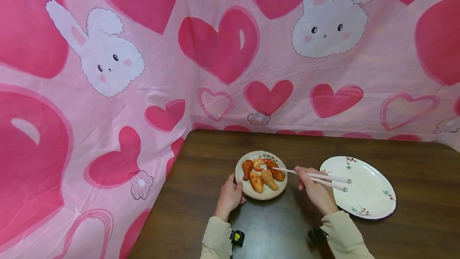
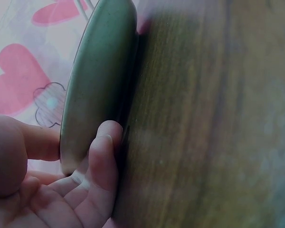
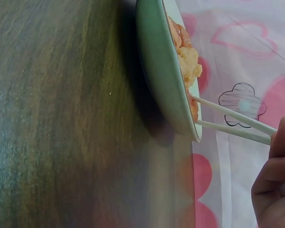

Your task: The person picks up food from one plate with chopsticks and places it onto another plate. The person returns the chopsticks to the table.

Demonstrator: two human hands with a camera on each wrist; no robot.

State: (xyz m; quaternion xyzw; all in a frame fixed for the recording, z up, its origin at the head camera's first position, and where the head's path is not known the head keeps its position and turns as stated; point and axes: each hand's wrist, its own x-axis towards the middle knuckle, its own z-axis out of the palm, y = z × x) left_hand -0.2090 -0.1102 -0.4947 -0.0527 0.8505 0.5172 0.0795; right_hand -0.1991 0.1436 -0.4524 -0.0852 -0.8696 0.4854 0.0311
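My left hand (image 1: 230,196) grips the left rim of a small round plate (image 1: 261,197), its thumb at the rim and its fingers beneath, as the left wrist view shows. On that plate lie a glazed drumstick (image 1: 247,168), a shrimp (image 1: 257,164), a browned wing-like piece (image 1: 256,182), a pale fried piece (image 1: 268,179) and a dark glazed piece (image 1: 276,172) at the right. Light-coloured chopsticks (image 1: 338,179) are held in my right hand (image 1: 316,191). Their tips reach over the plate's right rim to the dark glazed piece, one either side in the right wrist view.
A large oval white plate (image 1: 366,187) with small red and green sprigs lies to the right, partly behind my right hand. Both plates are on a dark wooden table (image 1: 194,195). Pink heart-patterned cloth (image 1: 223,47) hangs along its back and left sides.
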